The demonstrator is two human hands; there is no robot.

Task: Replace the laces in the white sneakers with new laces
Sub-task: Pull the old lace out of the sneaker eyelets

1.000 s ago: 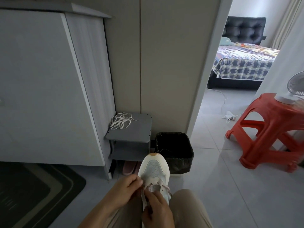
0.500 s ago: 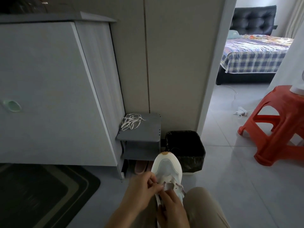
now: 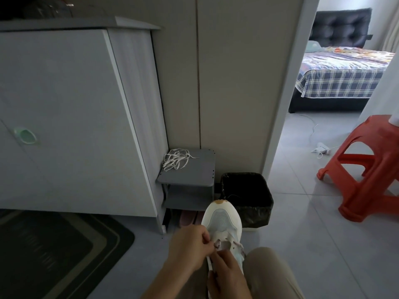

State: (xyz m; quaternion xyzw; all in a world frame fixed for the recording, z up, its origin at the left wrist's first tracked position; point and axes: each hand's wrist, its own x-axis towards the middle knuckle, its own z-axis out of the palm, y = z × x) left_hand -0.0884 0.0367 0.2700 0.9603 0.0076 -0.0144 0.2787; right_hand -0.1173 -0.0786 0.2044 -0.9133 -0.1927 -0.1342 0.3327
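Sneaker in both hands
Lace is pinched by left hand; sneaker is gripped by right hand, just beside.

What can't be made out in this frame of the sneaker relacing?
Head view only:
- Eyelets of the sneaker: mostly covered by the left hand and right hand; the one being worked is unclear.
- The lace: its lower run vanishes under the right hand.
- A second sneaker: not in view.
- The shoes under the shelf: shadowed, only toes show.
- Contents of the bin: lost in the dark liner.
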